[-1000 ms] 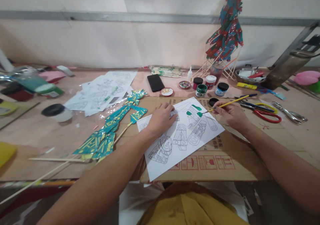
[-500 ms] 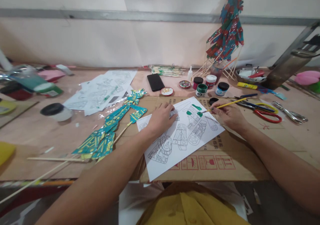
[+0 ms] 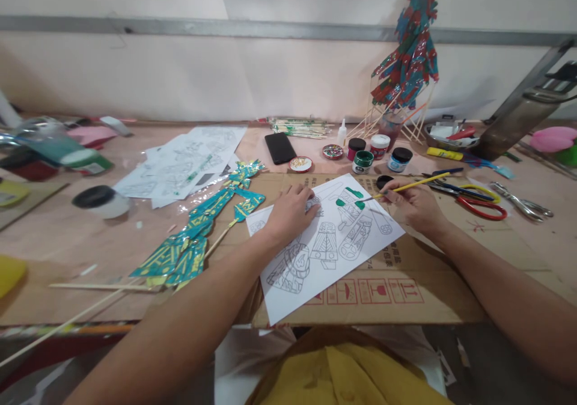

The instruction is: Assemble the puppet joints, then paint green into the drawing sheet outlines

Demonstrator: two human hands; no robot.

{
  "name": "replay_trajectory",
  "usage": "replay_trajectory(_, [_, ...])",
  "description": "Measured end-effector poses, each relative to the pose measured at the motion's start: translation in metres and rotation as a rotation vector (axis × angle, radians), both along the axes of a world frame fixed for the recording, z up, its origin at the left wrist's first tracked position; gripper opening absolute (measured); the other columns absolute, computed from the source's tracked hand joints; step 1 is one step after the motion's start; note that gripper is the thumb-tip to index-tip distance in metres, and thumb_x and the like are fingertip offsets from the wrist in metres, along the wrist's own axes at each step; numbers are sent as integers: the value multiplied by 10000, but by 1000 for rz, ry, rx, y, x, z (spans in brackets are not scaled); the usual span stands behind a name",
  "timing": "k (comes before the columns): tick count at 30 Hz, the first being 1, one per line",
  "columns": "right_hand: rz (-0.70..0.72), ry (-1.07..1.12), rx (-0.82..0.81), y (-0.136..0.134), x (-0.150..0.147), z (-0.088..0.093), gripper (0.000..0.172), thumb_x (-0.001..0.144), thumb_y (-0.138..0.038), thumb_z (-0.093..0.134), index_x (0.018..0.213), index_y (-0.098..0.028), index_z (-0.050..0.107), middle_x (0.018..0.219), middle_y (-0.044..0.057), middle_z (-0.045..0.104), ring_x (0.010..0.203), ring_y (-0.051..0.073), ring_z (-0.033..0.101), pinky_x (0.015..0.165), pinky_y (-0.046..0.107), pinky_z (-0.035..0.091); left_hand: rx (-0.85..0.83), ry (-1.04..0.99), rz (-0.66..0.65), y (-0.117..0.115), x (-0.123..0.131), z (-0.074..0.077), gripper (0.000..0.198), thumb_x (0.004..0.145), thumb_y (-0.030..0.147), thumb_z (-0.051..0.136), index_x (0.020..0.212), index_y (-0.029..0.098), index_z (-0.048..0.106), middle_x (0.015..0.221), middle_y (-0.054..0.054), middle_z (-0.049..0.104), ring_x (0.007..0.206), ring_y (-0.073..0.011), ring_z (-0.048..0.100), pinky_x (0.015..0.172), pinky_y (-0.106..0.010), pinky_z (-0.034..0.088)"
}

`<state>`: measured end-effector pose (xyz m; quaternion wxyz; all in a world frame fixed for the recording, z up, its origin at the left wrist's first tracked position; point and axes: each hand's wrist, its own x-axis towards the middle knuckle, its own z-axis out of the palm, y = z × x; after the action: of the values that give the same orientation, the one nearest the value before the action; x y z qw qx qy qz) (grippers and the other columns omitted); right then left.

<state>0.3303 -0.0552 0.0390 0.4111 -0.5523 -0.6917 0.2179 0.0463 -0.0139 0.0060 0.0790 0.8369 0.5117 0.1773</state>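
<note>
A white sheet of paper with black line drawings lies tilted on flattened cardboard. My left hand rests flat on its upper left part, fingers stretched out. In my right hand is a yellow-handled paintbrush, pinched between thumb and fingers. The brush tip is at a green painted patch on one drawn figure, near the sheet's upper right. Several green patches show on that figure. An uncapped jar of green paint stands beyond the sheet, and a dark round lid lies just behind my right hand.
Left of the sheet lies a teal and yellow cut-out puppet with sticks. Behind are a phone, sequin dishes and more paint jars. Scissors and a bottle are at right. A red-blue figure stands at the back.
The brush and my right hand have shifted very slightly at the green patch. My left hand stays in place on the paper.
</note>
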Motion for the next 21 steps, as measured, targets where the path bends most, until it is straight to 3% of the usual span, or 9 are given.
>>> replay_trajectory(5, [-29, 177, 27, -1, -8, 12, 304, 842, -516, 640, 824, -213, 628, 726, 31, 657, 655, 174, 636, 644, 324, 529, -15, -12, 15, 0, 1, 1, 176, 914, 322, 561, 1025, 194, 605, 1104, -105, 619, 1074, -287, 565, 944, -426, 434])
replay_trajectory(11, [95, 215, 92, -5, -24, 25, 312, 878, -524, 614, 840, -215, 637, 742, 22, 664, 667, 154, 653, 607, 291, 541, -10, 12, 15, 0, 2, 2, 205, 923, 327, 557, 1059, 182, 608, 1115, -110, 621, 1091, -285, 562, 947, -417, 435])
replay_trajectory(14, [125, 142, 105, -5, -34, 20, 312, 905, -509, 583, 834, -209, 637, 718, 20, 663, 664, 156, 653, 605, 287, 525, -1, 31, 20, 0, 2, 1, 212, 919, 333, 566, 1061, 182, 614, 1102, -111, 624, 1094, -290, 561, 938, -420, 438])
replay_trajectory(21, [51, 167, 92, -4, -38, -4, 360, 897, -557, 559, 822, -210, 623, 740, 30, 670, 654, 170, 673, 592, 289, 530, 8, 18, 13, 1, 2, -2, 217, 919, 339, 563, 1061, 183, 613, 1112, -102, 619, 1097, -278, 550, 952, -410, 430])
